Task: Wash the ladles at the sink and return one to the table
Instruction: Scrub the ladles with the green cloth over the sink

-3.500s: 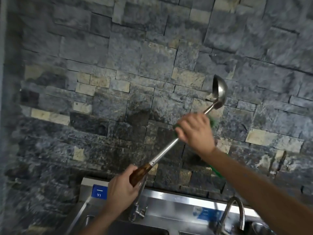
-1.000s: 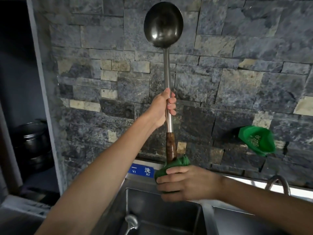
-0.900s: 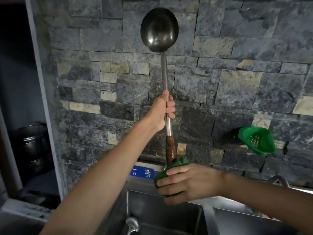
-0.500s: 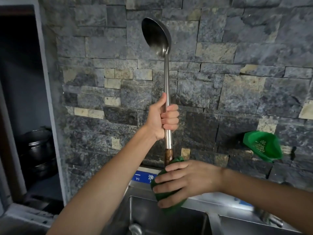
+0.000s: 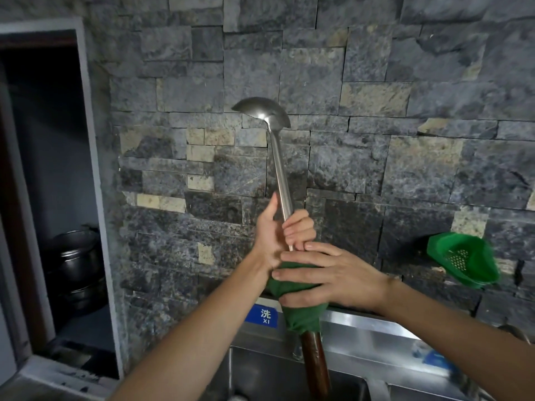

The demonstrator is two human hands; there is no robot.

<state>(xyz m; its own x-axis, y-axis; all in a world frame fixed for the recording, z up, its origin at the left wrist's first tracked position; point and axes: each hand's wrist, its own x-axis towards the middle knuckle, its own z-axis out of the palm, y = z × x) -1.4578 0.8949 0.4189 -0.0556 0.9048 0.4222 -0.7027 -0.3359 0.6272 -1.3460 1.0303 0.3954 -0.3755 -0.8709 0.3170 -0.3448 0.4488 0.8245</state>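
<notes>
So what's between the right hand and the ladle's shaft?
In the head view, a green cloth is wrapped round the ladle, under the right hand.

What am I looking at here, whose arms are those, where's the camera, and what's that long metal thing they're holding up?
There is no machine here. The arms belong to a person, and the camera sits on that person's head, looking forward and down, so you see both arms as they would.

The long metal thing is a ladle, held upright with its bowl at the top and its dark wooden handle pointing down toward the steel sink. The left hand has its grip around the metal shaft. The right hand, just below, wraps a green cloth around the ladle, apparently to scrub it.

Behind is a stone wall. A green plastic strainer sits at the right against it, and dark pots stand in an opening at the left.
</notes>
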